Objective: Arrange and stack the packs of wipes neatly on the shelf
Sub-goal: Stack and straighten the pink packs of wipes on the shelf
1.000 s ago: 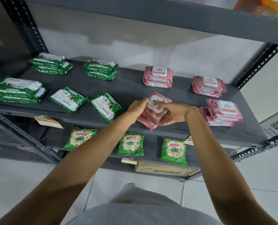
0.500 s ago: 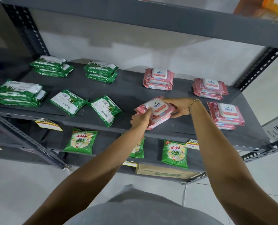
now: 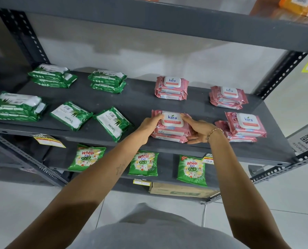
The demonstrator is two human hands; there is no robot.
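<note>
A pink Kara wipes pack (image 3: 172,119) lies flat on top of a small pink stack (image 3: 169,137) near the front of the grey shelf (image 3: 140,103). My left hand (image 3: 148,126) grips its left side and my right hand (image 3: 199,131) its right side. Other pink stacks sit at the back middle (image 3: 171,88), back right (image 3: 227,97) and front right (image 3: 244,125). Green wipes stacks stand at the back left (image 3: 52,75), back centre-left (image 3: 107,80) and front left (image 3: 14,106). Two single green packs (image 3: 71,115) (image 3: 113,123) lie askew near the front.
A grey shelf board (image 3: 167,20) hangs close overhead with an orange pack (image 3: 293,4) on it. Slotted uprights (image 3: 279,74) frame the bay. Below, green Wheel detergent pouches (image 3: 143,166) and a cardboard box (image 3: 182,192) sit on lower shelves. Price tags (image 3: 49,141) hang on the front edge.
The pink pack held tilted in both hands has been turned flat and set down squarely on the front pink stack; both hands now rest on its sides.
</note>
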